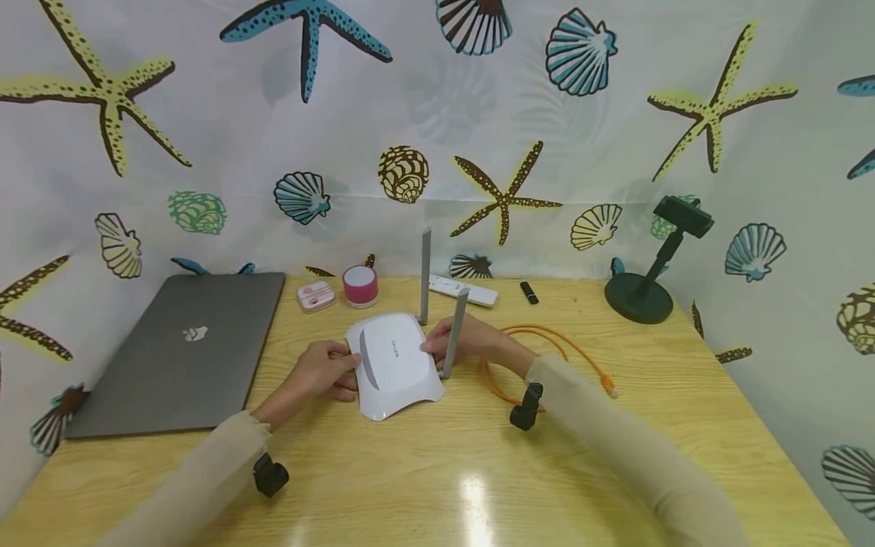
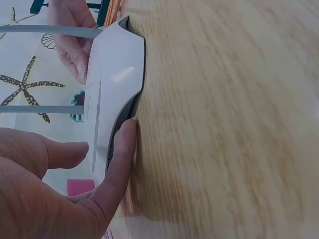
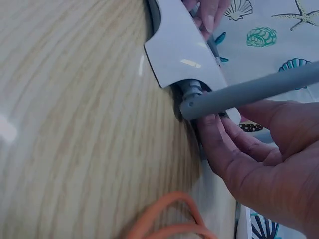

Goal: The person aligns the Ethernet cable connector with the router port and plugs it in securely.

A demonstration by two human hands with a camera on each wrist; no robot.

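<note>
A white Wi-Fi router (image 1: 403,372) with two upright grey antennas (image 1: 454,334) lies on the wooden table, between both hands. My left hand (image 1: 324,372) grips its left edge, thumb near the top face and fingers along the lower side, as the left wrist view shows the router (image 2: 117,64) from its side. My right hand (image 1: 468,338) holds the opposite edge between the antennas, its fingers (image 3: 219,144) reaching to the underside beside an antenna base. Part of the right hand is hidden behind the nearer antenna.
A closed grey laptop (image 1: 205,342) lies at the left. Behind the router are an earphone case (image 1: 316,296), a pink round speaker (image 1: 360,286), a white power strip (image 1: 465,291) and a black USB stick (image 1: 529,292). An orange network cable (image 1: 581,353) coils near the right forearm; a black stand (image 1: 639,298) is at back right.
</note>
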